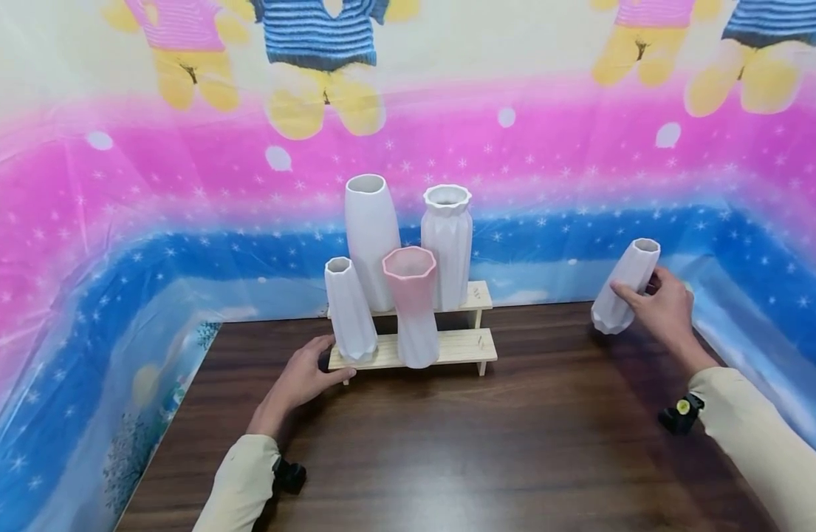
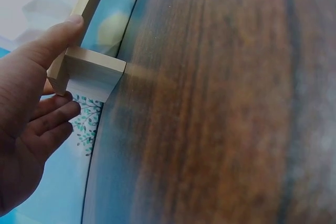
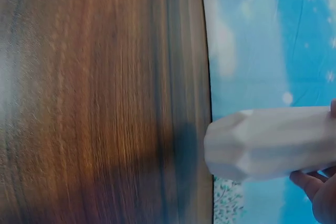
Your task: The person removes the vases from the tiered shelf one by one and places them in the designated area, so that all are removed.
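Clock directions are read about the stand [image 1: 459, 346], with twelve away from the wearer. Nearest is the dark table [image 1: 447, 451], the flat support for the whole arrangement. At eight o'clock the left hand [image 1: 300, 378] grips the end of the stand's lower tier, thumb along the front edge and fingers at the end and underside, presumably to steady it. The lower tier bears a small vase [image 1: 351, 314] at the left and, beside it, a pink vase [image 1: 410, 303]. At three o'clock, well apart, the right hand [image 1: 667, 310] holds another vase [image 1: 628, 270] by its body, thumb in front and fingers behind; this wrap probably suits the narrow, faceted form and leaves mouth and base free. Whether the base touches the table cannot be told. Behind, the upper tier bears a tall vase [image 1: 371, 240] at eleven and a fluted vase [image 1: 447, 240] at one, its height apparently keeping them visible above the front pair. Farthest hangs the backdrop [image 1: 547, 162].
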A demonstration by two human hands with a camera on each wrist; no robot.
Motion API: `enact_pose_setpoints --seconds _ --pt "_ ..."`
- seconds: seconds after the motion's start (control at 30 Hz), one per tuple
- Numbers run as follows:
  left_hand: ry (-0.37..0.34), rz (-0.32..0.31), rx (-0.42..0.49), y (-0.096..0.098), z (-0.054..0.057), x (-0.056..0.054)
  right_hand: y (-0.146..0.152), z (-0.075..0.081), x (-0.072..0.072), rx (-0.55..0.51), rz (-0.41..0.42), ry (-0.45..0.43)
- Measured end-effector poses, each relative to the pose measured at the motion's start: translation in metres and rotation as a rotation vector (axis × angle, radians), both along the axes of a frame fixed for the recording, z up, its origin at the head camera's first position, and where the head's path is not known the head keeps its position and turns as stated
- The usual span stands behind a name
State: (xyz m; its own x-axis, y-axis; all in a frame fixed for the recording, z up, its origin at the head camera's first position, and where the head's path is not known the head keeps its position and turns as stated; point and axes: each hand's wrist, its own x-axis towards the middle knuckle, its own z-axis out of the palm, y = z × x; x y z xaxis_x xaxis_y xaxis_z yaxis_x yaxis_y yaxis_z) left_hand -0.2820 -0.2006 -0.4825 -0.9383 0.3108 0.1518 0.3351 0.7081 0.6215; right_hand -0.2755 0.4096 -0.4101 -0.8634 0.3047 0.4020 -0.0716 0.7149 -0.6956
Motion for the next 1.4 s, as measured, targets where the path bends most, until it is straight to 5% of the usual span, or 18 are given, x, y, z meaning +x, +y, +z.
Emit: enact_pose_setpoints --seconds 1.4 --pt "-0.022 0.005 0.005 0.0 0.0 0.002 0.058 -0.018 -0.028 -0.034 -0.041 -0.11"
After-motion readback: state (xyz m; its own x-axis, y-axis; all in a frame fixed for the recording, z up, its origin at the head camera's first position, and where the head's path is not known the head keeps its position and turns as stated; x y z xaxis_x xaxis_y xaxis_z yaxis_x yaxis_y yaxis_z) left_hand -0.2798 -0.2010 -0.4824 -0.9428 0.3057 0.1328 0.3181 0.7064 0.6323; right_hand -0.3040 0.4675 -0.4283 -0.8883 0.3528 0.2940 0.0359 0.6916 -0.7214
